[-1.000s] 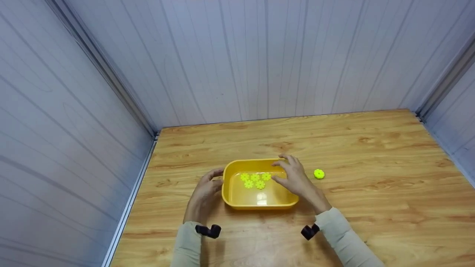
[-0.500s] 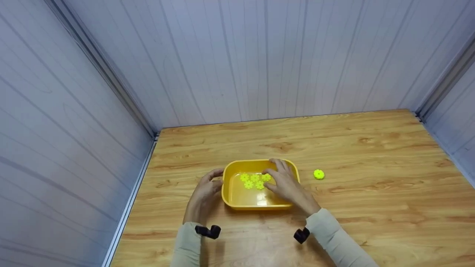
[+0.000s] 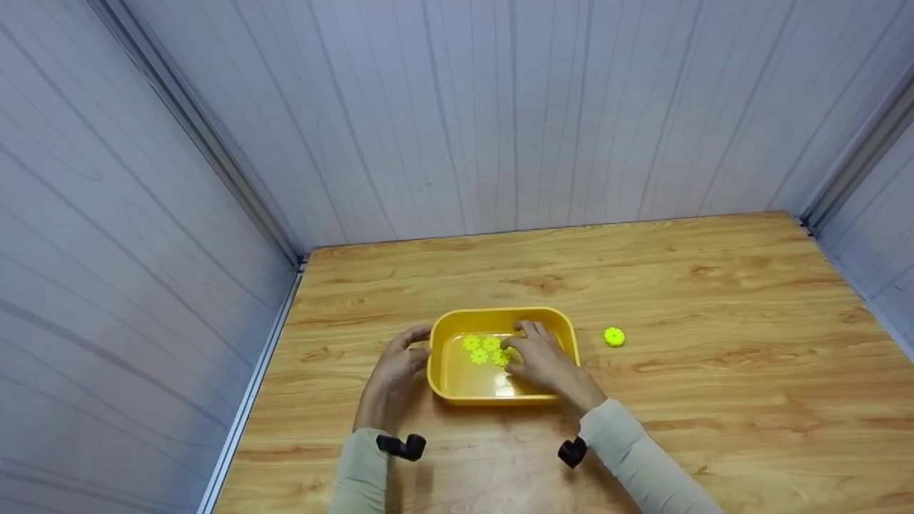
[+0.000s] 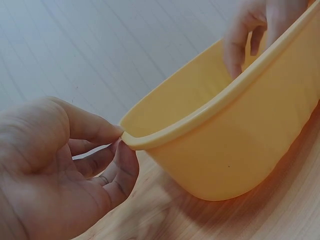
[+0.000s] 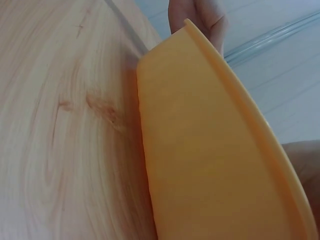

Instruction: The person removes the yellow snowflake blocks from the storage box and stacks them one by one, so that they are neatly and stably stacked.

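Head view, flower pieces (image 3: 490,344): inside the yellow tub (image 3: 464,382), at 9 o'clock from the right hand (image 3: 548,360), the nearer; round, pointing nowhere.
Head view, tub: long axis 9-to-3; lone flower piece (image 3: 614,337) at 3 o'clock on the tabletop (image 3: 714,321).
Left wrist view, left hand (image 4: 65,160): pinches the rim (image 4: 175,131).
Right wrist view, right hand: fingers hidden behind the wall (image 5: 195,130); cannot tell if gripping.
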The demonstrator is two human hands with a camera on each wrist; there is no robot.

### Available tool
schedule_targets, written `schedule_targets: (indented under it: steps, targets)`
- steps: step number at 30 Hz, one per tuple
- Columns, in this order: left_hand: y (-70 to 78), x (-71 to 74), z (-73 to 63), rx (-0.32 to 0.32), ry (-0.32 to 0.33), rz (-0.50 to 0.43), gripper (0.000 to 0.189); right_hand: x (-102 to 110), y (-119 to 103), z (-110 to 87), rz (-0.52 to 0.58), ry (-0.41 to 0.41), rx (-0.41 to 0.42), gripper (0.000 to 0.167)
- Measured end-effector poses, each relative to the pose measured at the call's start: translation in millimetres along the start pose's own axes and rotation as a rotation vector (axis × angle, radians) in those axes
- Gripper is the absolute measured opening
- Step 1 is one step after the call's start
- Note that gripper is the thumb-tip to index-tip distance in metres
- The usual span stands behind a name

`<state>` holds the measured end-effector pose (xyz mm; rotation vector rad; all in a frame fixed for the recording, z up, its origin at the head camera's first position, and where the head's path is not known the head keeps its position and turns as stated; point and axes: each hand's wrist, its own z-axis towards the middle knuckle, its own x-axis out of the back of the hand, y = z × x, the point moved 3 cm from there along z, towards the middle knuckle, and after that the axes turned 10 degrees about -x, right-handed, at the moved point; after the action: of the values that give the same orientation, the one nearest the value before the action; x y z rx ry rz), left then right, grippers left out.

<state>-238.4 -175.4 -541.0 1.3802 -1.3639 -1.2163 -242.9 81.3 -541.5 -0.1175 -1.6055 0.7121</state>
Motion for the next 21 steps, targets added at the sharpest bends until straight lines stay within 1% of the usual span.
schedule_targets:
  steps: [2,3,5,11,16,18,21]
  targets:
    - [-0.1,0.1,0.5,0.001,-0.001,0.003,0.046,-1.4,0.2,0.0,-0.020,-0.012,-0.014,0.032]
    - [-3.0,1.1,2.4,-0.002,0.006,0.005,0.046,-2.1,0.1,0.1,-0.029,-0.015,-0.018,0.031]
    - [-3.2,0.6,2.5,0.001,-0.001,-0.010,0.046,-3.3,-0.2,1.0,-0.056,-0.017,-0.025,0.031]
    - [-4.1,0.2,2.6,0.016,-0.008,-0.044,0.047,-7.0,-2.6,4.7,-0.128,0.015,-0.012,0.028]
    - [-4.0,0.3,2.2,0.020,0.003,-0.035,0.046,-9.2,-4.5,5.7,-0.132,0.043,0.012,0.024]
    - [-3.5,0.4,2.0,0.021,0.012,-0.025,0.046,-9.7,-4.7,6.1,-0.125,0.041,0.008,0.022]
    - [-2.7,0.8,1.9,0.006,0.020,0.004,0.046,-10.3,-4.9,7.0,-0.115,0.024,-0.007,0.020]
